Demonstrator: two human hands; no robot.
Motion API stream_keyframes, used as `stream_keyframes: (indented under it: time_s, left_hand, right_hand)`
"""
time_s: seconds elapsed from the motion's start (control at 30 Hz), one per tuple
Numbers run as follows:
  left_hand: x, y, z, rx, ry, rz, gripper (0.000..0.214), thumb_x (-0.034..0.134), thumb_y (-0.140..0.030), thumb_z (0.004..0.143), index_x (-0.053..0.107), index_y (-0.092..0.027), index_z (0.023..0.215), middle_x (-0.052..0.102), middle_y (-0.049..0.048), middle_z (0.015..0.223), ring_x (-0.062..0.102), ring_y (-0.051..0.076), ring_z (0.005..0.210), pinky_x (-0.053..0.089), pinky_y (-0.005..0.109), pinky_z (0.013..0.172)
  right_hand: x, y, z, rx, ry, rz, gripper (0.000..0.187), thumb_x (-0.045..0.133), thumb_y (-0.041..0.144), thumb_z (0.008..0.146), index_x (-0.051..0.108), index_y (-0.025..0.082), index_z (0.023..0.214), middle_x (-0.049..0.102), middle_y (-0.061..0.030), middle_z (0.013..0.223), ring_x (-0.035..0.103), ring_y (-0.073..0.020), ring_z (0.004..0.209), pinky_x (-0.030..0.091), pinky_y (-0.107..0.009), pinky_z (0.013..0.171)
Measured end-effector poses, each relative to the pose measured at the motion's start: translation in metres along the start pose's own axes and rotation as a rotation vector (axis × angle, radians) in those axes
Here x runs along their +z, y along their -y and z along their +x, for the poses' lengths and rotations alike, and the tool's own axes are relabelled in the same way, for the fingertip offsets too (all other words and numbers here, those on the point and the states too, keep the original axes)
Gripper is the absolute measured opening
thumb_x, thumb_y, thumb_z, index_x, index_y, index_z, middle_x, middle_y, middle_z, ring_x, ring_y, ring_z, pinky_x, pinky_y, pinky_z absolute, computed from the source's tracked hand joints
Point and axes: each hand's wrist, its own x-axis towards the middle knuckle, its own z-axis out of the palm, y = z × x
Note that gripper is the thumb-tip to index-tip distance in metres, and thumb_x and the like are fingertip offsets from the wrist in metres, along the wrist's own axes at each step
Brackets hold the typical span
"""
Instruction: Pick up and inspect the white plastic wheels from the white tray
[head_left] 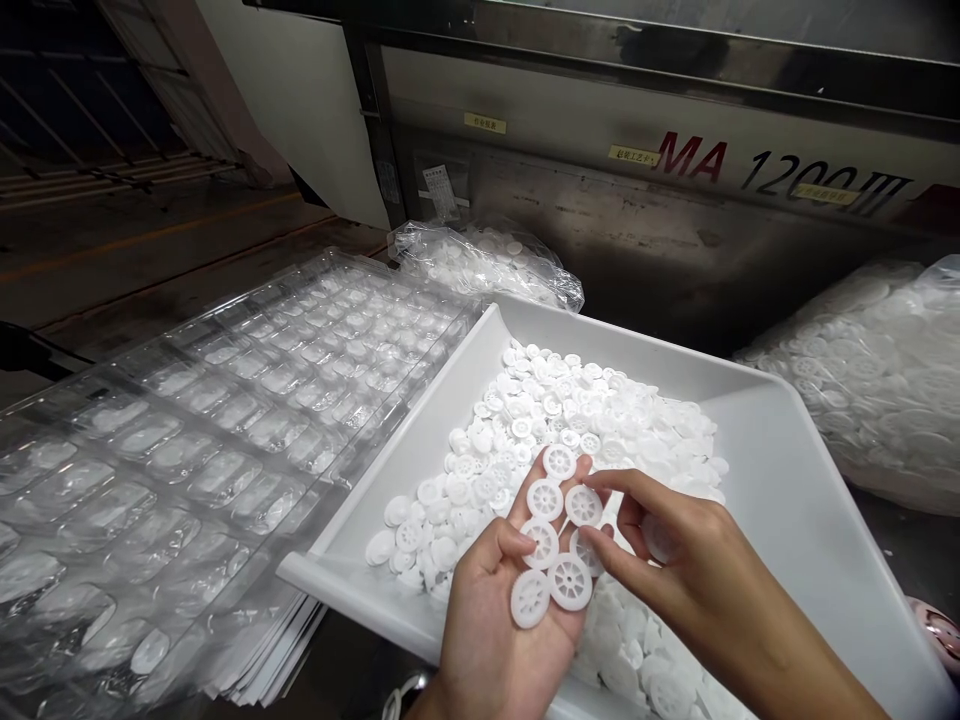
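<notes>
A person's left hand lies palm up over a white plastic tray, its grip open and flat. Six or so white plastic spoked wheels rest across the palm and fingers, some overlapping. The right hand reaches in from the right. Its grip is pressed together, with a single spoked wheel pinched between the thumb and forefinger, just above the left palm. Another wheel sits tucked behind the right hand's curled fingers.

A heap of loose white parts fills the tray around and beneath both hands. To the left, just beside the tray, lies a stack of clear plastic blister trays with rows of shallow pockets. Clear bags of white parts sit behind and to the right. Farther back stands a steel machine marked "MA 1200 III".
</notes>
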Motion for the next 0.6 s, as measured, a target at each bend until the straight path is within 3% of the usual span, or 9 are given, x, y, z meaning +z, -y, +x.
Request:
stream_keyframes:
  time_s: [0.13, 0.43, 0.5, 0.6]
  left_hand:
    - [0.0, 0.0, 0.0, 0.005, 0.01, -0.01, 0.07, 0.042, -0.005, 0.072, 0.031, -0.021, 0.139, 0.056, 0.0115, 0.129, 0.048, 0.025, 0.122, 0.038, 0.039, 0.1]
    - [0.001, 0.0, -0.001, 0.026, -0.033, 0.014, 0.067, 0.042, -0.005, 0.073, 0.033, -0.018, 0.138, 0.058, 0.0134, 0.126, 0.05, 0.027, 0.12, 0.04, 0.042, 0.099]
    - [0.003, 0.0, -0.002, 0.03, -0.045, 0.013, 0.068, 0.042, -0.005, 0.073, 0.033, -0.018, 0.138, 0.059, 0.0139, 0.125, 0.05, 0.027, 0.12, 0.04, 0.041, 0.098]
    - [0.006, 0.001, -0.001, 0.029, -0.047, 0.002, 0.065, 0.04, -0.004, 0.072, 0.037, -0.016, 0.136, 0.059, 0.0139, 0.124, 0.051, 0.026, 0.119, 0.041, 0.039, 0.098]
  right_hand:
    - [0.001, 0.0, -0.001, 0.019, -0.055, -0.051, 0.021, 0.052, 0.034, 0.086, 0.054, 0.029, 0.106, 0.049, 0.0064, 0.061, 0.048, -0.0118, 0.051, 0.039, -0.022, 0.048]
    - [0.001, -0.003, -0.001, -0.045, -0.191, -0.149, 0.024, 0.054, 0.034, 0.087, 0.052, 0.027, 0.11, 0.049, 0.0059, 0.061, 0.049, -0.0107, 0.048, 0.039, -0.022, 0.045]
    - [-0.002, -0.002, -0.002, -0.051, -0.167, -0.115, 0.026, 0.054, 0.033, 0.087, 0.05, 0.027, 0.112, 0.049, 0.0054, 0.062, 0.049, -0.0111, 0.049, 0.04, -0.022, 0.046]
    - [-0.008, -0.001, -0.003, -0.11, -0.02, -0.08, 0.025, 0.055, 0.029, 0.086, 0.05, 0.027, 0.11, 0.05, 0.0056, 0.063, 0.049, -0.0108, 0.05, 0.039, -0.021, 0.046]
